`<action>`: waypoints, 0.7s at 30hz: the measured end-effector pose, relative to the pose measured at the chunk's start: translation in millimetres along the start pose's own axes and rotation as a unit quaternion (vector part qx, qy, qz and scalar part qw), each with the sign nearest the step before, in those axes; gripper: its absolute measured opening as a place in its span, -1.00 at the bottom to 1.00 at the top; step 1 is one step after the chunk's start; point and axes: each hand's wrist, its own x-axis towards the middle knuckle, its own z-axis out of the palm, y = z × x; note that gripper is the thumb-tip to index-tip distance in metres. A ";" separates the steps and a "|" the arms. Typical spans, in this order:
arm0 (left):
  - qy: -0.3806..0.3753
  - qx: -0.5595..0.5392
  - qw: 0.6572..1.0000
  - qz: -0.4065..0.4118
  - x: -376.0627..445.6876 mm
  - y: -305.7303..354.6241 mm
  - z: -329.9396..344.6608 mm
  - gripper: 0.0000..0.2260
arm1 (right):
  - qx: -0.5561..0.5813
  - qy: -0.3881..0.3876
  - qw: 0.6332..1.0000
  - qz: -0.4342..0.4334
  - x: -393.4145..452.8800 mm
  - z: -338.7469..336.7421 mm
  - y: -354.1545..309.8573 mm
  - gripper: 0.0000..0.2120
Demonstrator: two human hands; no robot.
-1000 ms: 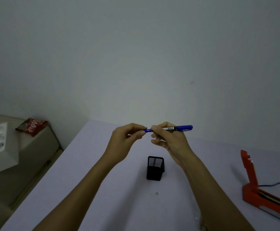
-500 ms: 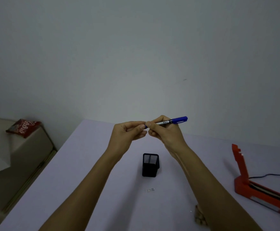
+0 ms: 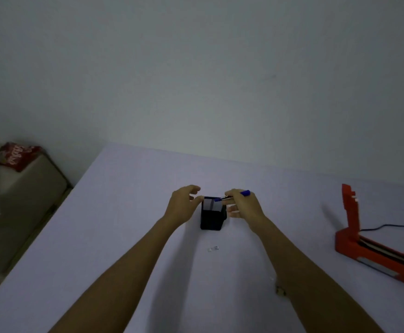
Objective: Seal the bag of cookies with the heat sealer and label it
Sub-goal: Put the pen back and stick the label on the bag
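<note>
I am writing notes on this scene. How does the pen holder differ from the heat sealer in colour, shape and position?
The pen holder is black; the heat sealer is red. The holder is a small upright box between the left hand and right hand; the sealer is long and low, its arm raised, at the right edge. A cable runs from the sealer; the holder has none. Both stand on the table.

The right hand (image 3: pixel 243 205) is holding a blue pen (image 3: pixel 233 196) over the top of a black pen holder (image 3: pixel 212 213) that is standing on the pale surface (image 3: pixel 124 212). The left hand (image 3: pixel 184 205) is hanging just beside the holder's left rim, fingers loosely curled. A red heat sealer (image 3: pixel 374 246) is sitting open, well apart to the right.
</note>
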 end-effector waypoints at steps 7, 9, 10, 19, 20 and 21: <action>-0.002 -0.044 0.994 -0.096 11.7 -37.5 44.8 -0.65 | -0.174 0.028 0.981 -0.077 33.7 9.4 45.7 -0.88; 0.001 -0.061 0.993 -0.106 12.8 -44.6 51.4 -0.67 | -0.185 0.018 0.979 -0.085 39.1 11.4 53.2 -0.89; 0.001 -0.065 0.992 -0.106 13.1 -47.5 54.0 -0.68 | -0.190 0.011 0.978 -0.088 41.3 12.2 56.9 -0.88; 0.090 -0.104 0.982 -0.127 13.3 -60.4 67.4 -0.72 | -0.146 0.037 0.984 -0.098 45.5 13.7 68.4 -0.75; 0.110 -0.106 0.979 -0.134 12.1 -63.8 69.0 -0.74 | -0.119 0.067 0.986 -0.094 43.4 12.2 70.0 -0.70; 0.122 -0.102 0.977 -0.139 9.9 -67.9 70.5 -0.76 | -0.084 0.104 0.987 -0.084 41.9 10.2 73.9 -0.69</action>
